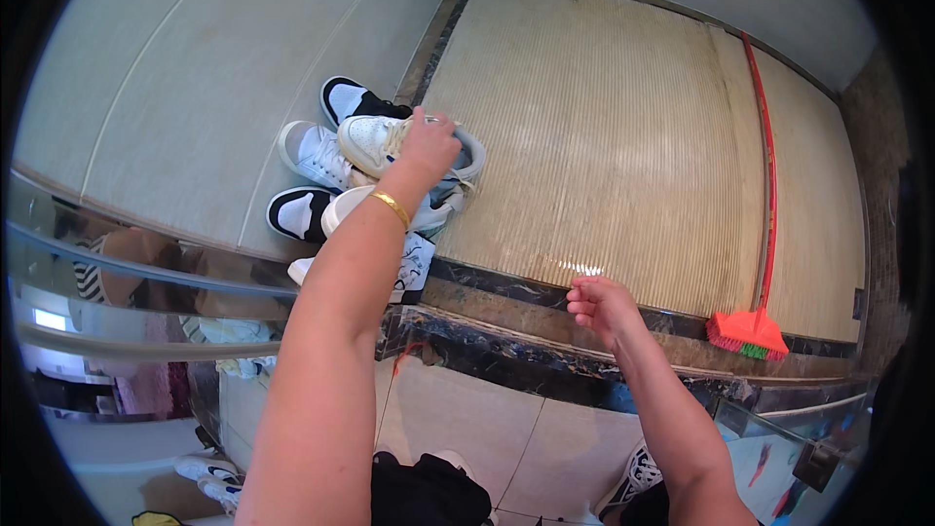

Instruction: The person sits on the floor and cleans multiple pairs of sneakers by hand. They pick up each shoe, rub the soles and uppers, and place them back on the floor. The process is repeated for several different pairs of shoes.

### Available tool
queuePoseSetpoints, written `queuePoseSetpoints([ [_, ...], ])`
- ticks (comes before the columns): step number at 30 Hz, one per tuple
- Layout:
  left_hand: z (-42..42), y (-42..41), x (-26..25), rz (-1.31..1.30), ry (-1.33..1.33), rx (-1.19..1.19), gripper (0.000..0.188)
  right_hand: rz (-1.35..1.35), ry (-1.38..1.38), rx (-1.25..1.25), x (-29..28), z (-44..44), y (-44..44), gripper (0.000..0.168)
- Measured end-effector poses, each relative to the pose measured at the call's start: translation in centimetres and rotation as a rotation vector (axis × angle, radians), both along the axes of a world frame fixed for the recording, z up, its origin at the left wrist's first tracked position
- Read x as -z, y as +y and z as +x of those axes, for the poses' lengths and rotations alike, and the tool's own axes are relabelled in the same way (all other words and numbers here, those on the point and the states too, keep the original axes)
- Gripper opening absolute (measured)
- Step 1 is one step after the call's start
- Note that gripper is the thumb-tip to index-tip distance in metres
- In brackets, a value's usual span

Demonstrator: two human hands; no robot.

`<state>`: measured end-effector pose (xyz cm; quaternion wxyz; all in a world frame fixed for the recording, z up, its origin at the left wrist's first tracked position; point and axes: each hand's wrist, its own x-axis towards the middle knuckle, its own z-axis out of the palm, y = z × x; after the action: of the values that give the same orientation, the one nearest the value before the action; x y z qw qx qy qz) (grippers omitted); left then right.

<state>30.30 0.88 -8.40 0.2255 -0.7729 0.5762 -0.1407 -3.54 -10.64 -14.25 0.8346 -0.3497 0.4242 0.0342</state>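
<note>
At the top of a stack of shoes, my left hand point(431, 142) grips a white sneaker point(369, 139) around its tongue and collar. A gold bracelet point(391, 206) circles that wrist. Under and beside the held shoe lie a black-and-white sneaker point(343, 98), a white sneaker with a grey toe point(310, 150) and a second black-and-white sneaker point(296, 212). My left forearm hides part of the stack, including much of another white shoe point(343, 208). Over the dark stone edge, my right hand point(603, 307) holds nothing, its fingers loosely bent.
A ribbed beige floor panel point(584, 124) spreads ahead, bordered by a dark stone sill point(511, 358). An orange broom point(760, 329) leans at the right. Glass with a metal fitting point(817, 464) stands lower right. More sneakers point(212, 478) are at lower left.
</note>
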Motion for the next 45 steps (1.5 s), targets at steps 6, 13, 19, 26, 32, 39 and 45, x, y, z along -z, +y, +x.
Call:
queuePoseSetpoints([
  [6,-11.2,-0.6,-1.6,0.012,0.205,-0.082,0.013,-0.009,-0.041,-0.033,-0.5,2.3,1.4,0.015],
  [13,-24.3,8.9,-3.4,-0.046,0.419,0.009,0.013,0.034,-0.150,-0.250,-1.7,6.8,7.9,0.016],
  [19,-24.2,24.0,-6.9,-0.095,0.677,-0.253,0.008,-0.034,-0.230,-0.571,-3.8,7.6,12.5,0.016],
  [26,-23.1,44.1,-5.4,-0.304,0.730,-1.199,0.017,-0.045,-0.185,-0.716,-2.7,6.3,15.5,0.015],
  [32,-28.2,55.9,0.0,0.432,0.856,-1.287,0.050,-0.026,-0.137,-0.703,-0.4,6.5,16.0,0.016],
  [39,-37.1,54.6,-2.5,-0.365,0.856,-2.090,0.062,-0.015,-0.128,-0.701,0.5,7.7,16.8,0.015],
  [45,-37.6,59.1,0.4,-0.879,1.167,-2.068,0.080,-0.021,-0.100,-0.726,1.7,7.5,17.6,0.015],
])
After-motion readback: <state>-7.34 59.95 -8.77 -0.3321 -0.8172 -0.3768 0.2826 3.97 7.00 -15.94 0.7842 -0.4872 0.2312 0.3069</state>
